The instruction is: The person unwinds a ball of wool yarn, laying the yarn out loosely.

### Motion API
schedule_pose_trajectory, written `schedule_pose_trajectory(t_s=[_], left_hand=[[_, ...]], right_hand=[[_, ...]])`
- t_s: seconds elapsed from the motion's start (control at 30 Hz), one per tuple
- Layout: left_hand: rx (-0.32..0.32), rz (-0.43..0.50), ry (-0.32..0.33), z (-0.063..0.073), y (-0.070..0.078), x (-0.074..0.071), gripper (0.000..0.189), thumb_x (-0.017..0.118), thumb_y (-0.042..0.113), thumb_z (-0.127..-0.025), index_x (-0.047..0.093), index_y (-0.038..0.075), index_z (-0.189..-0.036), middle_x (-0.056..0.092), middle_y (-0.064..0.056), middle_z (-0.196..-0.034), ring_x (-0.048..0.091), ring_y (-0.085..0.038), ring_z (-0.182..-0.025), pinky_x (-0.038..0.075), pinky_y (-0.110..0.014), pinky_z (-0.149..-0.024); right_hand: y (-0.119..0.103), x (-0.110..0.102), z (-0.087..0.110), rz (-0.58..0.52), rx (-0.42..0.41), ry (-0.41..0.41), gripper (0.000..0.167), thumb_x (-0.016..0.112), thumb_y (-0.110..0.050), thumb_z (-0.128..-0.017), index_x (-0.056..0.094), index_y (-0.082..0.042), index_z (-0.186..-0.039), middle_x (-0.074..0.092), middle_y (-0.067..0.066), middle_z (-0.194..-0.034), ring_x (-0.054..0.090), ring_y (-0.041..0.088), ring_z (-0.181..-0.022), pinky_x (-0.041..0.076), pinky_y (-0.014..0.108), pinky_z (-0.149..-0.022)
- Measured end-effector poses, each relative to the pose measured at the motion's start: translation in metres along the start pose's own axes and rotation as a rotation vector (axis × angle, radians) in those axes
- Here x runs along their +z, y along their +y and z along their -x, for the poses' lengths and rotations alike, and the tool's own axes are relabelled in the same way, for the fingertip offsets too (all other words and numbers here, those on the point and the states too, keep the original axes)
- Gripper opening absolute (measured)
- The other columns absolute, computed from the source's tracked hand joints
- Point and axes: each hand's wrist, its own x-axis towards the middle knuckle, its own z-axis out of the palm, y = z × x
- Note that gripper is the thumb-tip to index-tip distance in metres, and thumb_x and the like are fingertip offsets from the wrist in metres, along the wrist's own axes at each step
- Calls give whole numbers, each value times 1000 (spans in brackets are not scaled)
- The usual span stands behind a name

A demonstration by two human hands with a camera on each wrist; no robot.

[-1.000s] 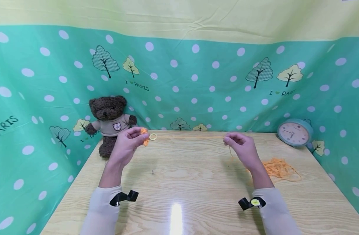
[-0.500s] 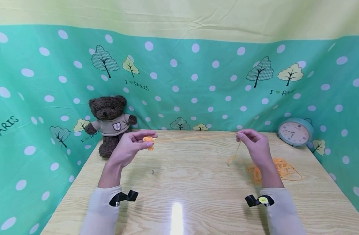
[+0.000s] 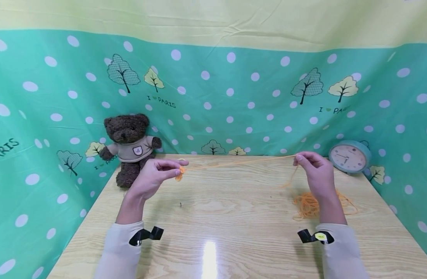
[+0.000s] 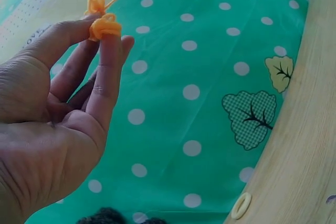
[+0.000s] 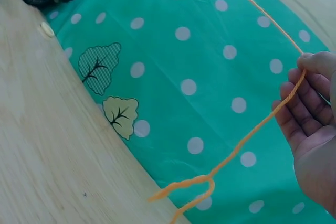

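Observation:
My left hand [image 3: 155, 174] pinches a small looped bundle of orange yarn [image 4: 106, 27] between thumb and fingertips, with loops standing above and below the pinch. From it a taut yarn strand [image 3: 239, 163] runs across, rising slightly, to my right hand [image 3: 316, 172]. That hand pinches the strand between thumb and index finger, its other fingers bent loosely in the right wrist view. Below the pinch, a slack tail of yarn [image 5: 252, 132] hangs and doubles back. Behind my right forearm lies a loose heap of orange yarn [image 3: 308, 205], partly covered by the arm.
A pale yellow ring [image 4: 241, 205] lies at the table's back edge, mostly hidden by my left fingers in the head view. A brown teddy bear [image 3: 132, 149] sits back left. A teal alarm clock [image 3: 349, 156] stands back right on the wooden table [image 3: 213, 217]. Behind hangs a dotted curtain [image 3: 230, 93].
My right hand has moved right, lengthening the strand between the hands. My left hand has turned and shifted slightly, so the bundle sits lower at its fingertips.

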Motion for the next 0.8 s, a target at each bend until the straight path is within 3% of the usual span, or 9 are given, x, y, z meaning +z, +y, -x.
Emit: schedule_pose_trajectory(t_s=[0.23,0.37,0.53,0.8], left_hand=[[-24,-31,-5,0,-1,0,13,69,3,-97,73,15,-99,77,6,-94,74,-8,-85,63,-29,-80],[-18,-15,-20,0,-1,0,13,68,2,-98,70,16,-99,76,6,-89,73,-7,-83,62,-28,-79],[16,9,-20,0,-2,-1,16,68,-1,-97,69,15,-99,74,6,-88,72,-7,-82,62,-26,-79],[25,72,61,-2,-3,-5,12,66,2,-99,70,14,-99,75,5,-94,73,-8,-85,62,-25,-81]], right_hand=[[-2,-8,1,45,37,53,25,70,-19,-100,70,4,-109,72,-6,-86,64,10,-88,50,15,-89],[-2,-12,2,73,45,70,26,69,-21,-100,70,3,-110,72,-7,-87,64,9,-90,50,13,-91],[-2,-14,1,34,34,72,24,70,-18,-100,70,4,-109,73,-6,-87,65,9,-89,51,13,-90],[-2,-18,0,25,50,102,28,70,-19,-99,68,7,-109,72,-6,-86,65,9,-90,51,13,-89]])
